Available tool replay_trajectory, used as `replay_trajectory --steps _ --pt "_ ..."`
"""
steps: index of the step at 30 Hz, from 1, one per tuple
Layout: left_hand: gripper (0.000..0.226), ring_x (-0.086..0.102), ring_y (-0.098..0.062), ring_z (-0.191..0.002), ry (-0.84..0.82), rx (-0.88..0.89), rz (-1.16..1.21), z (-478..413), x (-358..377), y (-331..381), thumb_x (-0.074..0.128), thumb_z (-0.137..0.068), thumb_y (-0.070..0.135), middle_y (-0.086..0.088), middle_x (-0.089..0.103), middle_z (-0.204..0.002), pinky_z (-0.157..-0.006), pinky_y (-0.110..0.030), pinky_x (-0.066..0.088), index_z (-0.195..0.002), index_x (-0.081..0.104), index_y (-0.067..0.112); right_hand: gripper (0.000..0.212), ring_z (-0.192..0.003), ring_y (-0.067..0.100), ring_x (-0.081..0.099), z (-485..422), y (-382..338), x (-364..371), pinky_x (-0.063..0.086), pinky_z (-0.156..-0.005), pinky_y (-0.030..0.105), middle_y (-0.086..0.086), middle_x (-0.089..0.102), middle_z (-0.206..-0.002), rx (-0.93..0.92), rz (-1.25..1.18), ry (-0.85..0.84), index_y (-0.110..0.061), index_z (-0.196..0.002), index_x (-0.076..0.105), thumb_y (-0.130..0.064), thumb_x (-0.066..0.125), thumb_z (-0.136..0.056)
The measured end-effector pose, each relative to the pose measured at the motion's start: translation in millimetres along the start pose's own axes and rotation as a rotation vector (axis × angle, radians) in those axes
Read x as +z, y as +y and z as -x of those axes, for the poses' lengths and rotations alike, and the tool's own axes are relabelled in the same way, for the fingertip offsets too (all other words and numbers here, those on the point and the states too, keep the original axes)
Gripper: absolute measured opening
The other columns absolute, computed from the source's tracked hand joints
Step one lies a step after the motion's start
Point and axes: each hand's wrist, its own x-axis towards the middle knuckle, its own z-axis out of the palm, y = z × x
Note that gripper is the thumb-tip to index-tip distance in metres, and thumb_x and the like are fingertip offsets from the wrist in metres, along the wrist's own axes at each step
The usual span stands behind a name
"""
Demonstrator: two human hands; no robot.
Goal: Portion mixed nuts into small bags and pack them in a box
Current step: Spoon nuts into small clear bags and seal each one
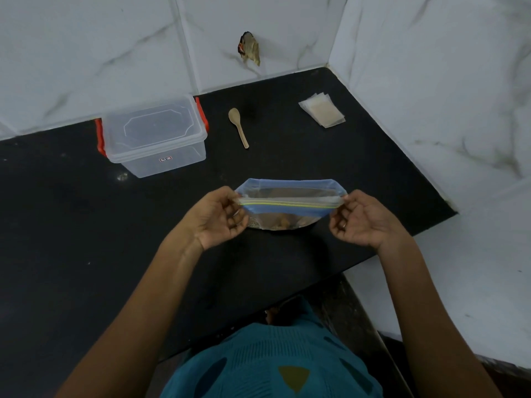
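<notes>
A clear zip bag of mixed nuts [288, 206] with a blue top band stands upright in the middle of the black counter [71, 239]. My left hand [218, 218] pinches its left top corner and my right hand [363, 221] pinches the right top corner, so the mouth is spread apart. Brown nuts show through the lower part. A clear plastic box [156, 136] with red side clips sits lidded at the back left. A small wooden spoon [238, 126] lies behind the bag. A stack of small clear bags [321, 110] lies at the back right.
White marble-look tiled walls close the counter at the back and on the right, with a damaged spot [250, 48] in the back wall. The counter's front edge runs diagonally near my body.
</notes>
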Motion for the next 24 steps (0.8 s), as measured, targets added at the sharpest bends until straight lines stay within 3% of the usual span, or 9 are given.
replay_trajectory --steps 3,9,13,17,19,22,24 --pt "0.007 0.053 -0.011 -0.067 0.048 0.030 -0.092 -0.9 0.6 -2.6 0.056 -0.083 0.012 -0.006 0.059 -0.084 -0.051 -0.017 0.051 -0.090 0.057 0.012 0.024 -0.076 0.013 0.048 3.0 -0.4 6.1 0.041 -0.065 0.024 0.005 0.055 -0.090 0.004 0.059 0.027 -0.009 -0.104 0.058 -0.017 0.052 -0.082" --pt "0.022 0.064 -0.018 -0.086 -0.034 0.040 -0.022 4.5 -1.8 -3.7 0.052 -0.082 -0.004 -0.010 0.064 -0.096 -0.069 -0.029 0.057 -0.096 0.060 0.012 0.017 -0.084 0.018 0.055 3.7 1.3 4.3 0.053 -0.066 0.026 0.010 0.057 -0.093 -0.044 -0.018 0.014 -0.008 -0.095 0.055 0.000 0.047 -0.082" --pt "0.034 0.071 -0.021 -0.070 -0.052 -0.055 0.124 4.5 -0.8 -3.6 0.055 -0.068 -0.003 -0.013 0.069 -0.086 -0.068 -0.041 0.056 -0.098 0.061 0.011 0.022 -0.086 0.021 0.057 -1.1 4.4 -0.2 0.057 -0.057 0.030 0.012 0.059 -0.094 -0.037 -0.094 0.012 -0.007 -0.096 0.057 0.005 0.043 -0.083" --pt "0.021 0.066 -0.028 -0.085 0.004 -0.041 0.321 -0.1 4.8 -3.4 0.045 -0.086 -0.006 -0.021 0.068 -0.082 -0.061 -0.037 0.057 -0.099 0.058 0.004 0.018 -0.085 0.021 0.057 -0.4 1.9 -0.8 0.056 -0.056 0.034 0.012 0.059 -0.091 -0.036 -0.178 -0.022 -0.005 -0.090 0.056 0.005 0.042 -0.086" --pt "0.023 0.058 -0.029 -0.101 0.000 -0.007 0.386 -0.1 10.9 -4.7 0.039 -0.090 -0.008 -0.025 0.063 -0.096 -0.066 -0.036 0.054 -0.104 0.056 -0.001 0.023 -0.086 0.023 0.059 1.9 1.1 1.0 0.056 -0.066 0.039 0.015 0.062 -0.090 -0.044 -0.220 -0.059 -0.004 -0.089 0.058 0.011 0.056 -0.072" --pt "0.029 0.056 -0.031 -0.105 -0.047 0.019 0.460 -0.5 16.5 -9.1 0.035 -0.089 -0.011 -0.026 0.058 -0.099 -0.072 -0.033 0.053 -0.106 0.055 0.000 0.058 -0.082 0.027 0.063 -0.6 4.0 -2.5 0.055 -0.067 0.046 0.018 0.068 -0.084 -0.063 -0.282 -0.123 -0.001 -0.080 0.064 0.018 0.080 -0.027" --pt "0.035 0.060 -0.027 -0.097 -0.062 0.054 0.425 -1.9 18.7 -12.9 0.035 -0.086 -0.012 -0.021 0.058 -0.100 -0.066 -0.030 0.059 -0.109 0.056 0.004 0.061 -0.084 0.026 0.063 -2.5 7.1 -3.8 0.055 -0.068 0.045 0.017 0.068 -0.087 -0.079 -0.297 -0.111 -0.002 -0.082 0.064 0.016 0.081 -0.027"
